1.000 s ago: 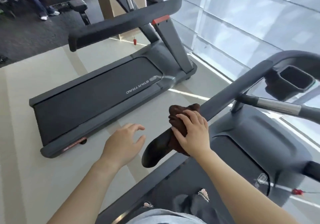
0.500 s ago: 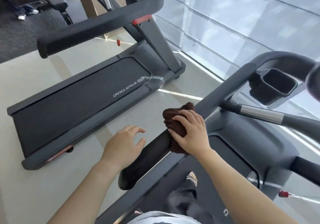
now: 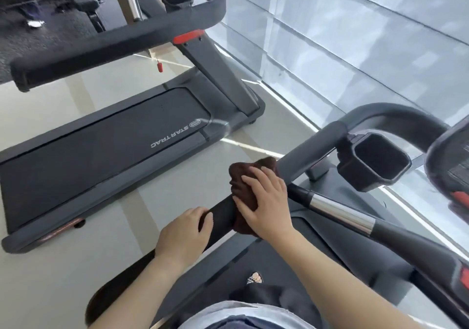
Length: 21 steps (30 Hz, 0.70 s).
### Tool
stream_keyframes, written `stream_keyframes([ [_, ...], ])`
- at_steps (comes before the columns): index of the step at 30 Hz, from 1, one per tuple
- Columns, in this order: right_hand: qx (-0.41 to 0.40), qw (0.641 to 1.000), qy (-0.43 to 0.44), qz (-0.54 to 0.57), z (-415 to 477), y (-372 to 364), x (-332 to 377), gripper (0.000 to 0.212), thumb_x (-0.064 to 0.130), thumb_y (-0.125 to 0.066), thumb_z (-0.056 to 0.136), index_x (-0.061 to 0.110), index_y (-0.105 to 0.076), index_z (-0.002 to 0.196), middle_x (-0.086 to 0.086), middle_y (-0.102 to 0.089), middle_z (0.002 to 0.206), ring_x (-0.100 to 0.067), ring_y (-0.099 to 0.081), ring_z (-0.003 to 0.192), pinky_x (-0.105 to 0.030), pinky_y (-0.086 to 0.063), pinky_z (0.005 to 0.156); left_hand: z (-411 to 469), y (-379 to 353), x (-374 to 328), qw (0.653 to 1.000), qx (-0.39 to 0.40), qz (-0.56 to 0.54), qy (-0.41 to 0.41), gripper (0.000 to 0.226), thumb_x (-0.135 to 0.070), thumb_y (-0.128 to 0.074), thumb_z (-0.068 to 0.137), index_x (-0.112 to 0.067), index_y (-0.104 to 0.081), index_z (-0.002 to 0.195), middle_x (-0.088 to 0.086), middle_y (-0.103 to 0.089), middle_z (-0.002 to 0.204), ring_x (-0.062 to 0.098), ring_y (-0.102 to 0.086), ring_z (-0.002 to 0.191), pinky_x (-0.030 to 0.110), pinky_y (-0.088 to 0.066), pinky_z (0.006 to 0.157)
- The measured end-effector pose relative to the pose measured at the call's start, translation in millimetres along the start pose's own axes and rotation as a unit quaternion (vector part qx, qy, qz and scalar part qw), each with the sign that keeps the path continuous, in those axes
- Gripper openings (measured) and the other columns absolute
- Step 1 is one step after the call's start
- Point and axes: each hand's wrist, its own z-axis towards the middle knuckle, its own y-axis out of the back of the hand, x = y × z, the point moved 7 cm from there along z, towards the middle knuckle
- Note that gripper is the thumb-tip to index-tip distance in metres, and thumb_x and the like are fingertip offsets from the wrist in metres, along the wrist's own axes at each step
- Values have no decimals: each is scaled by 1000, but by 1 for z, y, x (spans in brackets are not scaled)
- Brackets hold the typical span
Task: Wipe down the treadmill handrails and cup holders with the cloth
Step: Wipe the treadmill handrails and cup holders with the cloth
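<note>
The left hand (image 3: 182, 232), hovering open a moment earlier, had curled onto the handrail (image 3: 308, 154) at lower centre; the right hand (image 3: 266, 205), fingers spread, pressed the cloth (image 3: 238, 176) further up it, bracing the wipe

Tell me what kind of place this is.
Most likely a gym: two treadmills stand side by side, the far one marked STAR TRAC, the near one with a handrail and cup holder, beside a large window.
</note>
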Motion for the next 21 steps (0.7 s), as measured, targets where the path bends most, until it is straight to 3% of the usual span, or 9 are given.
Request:
stream_keyframes([
  [5,47,997,56,-38,8,4,-6,49,58,-55,78,28,-56,118,7,-57,124,-19,-44,124,-34,-23,99,2,2,-4,999,-35,15,1,38,-52,-22,87,-36,-55,100,-16,-63,95,9,-56,78,26,-39,58],
  [8,34,999,12,-33,31,11,-16,52,57,-55,78,27,-56,121,6,-55,125,-19,-41,125,-36,-22,103,2,1,-4,999,-31,15,8,37,-52,-23,88,-37,-55,99,-17,-62,94,7,-54,76,26,-38,59],
  [11,16,1000,-8,-17,15,3,-4,42,51,-55,77,23,-63,107,3,-50,138,-26,-28,138,-42,-5,114,1,0,-3,999,-30,9,16,38,-53,-23,87,-37,-56,99,-18,-62,94,6,-52,76,26,-37,58],
  [13,35,999,26,-10,2,-5,7,39,51,-55,76,23,-64,103,4,-50,139,-27,-25,141,-47,1,115,0,0,-3,999,-30,3,18,39,-53,-23,88,-37,-56,99,-17,-62,95,6,-52,77,25,-37,58],
  [15,50,996,59,-32,7,-5,8,39,51,-57,77,22,-66,102,3,-58,131,-29,-34,137,-47,-12,114,1,-1,-2,1000,-21,-6,16,40,-54,-23,88,-36,-56,100,-17,-62,96,7,-53,79,26,-38,60],
  [17,41,997,38,-47,22,3,2,39,50,-60,77,22,-67,104,4,-63,123,-30,-42,130,-44,-22,109,3,-1,0,1000,-6,-20,10,41,-53,-23,88,-34,-57,101,-15,-62,98,7,-53,81,27,-39,63],
  [21,20,998,-33,-58,20,7,4,40,52,-56,80,29,-63,112,3,-60,121,-24,-42,123,-47,-27,107,5,-3,4,1000,7,-23,6,39,-52,-23,89,-33,-56,98,-13,-61,97,8,-53,79,26,-38,60],
])
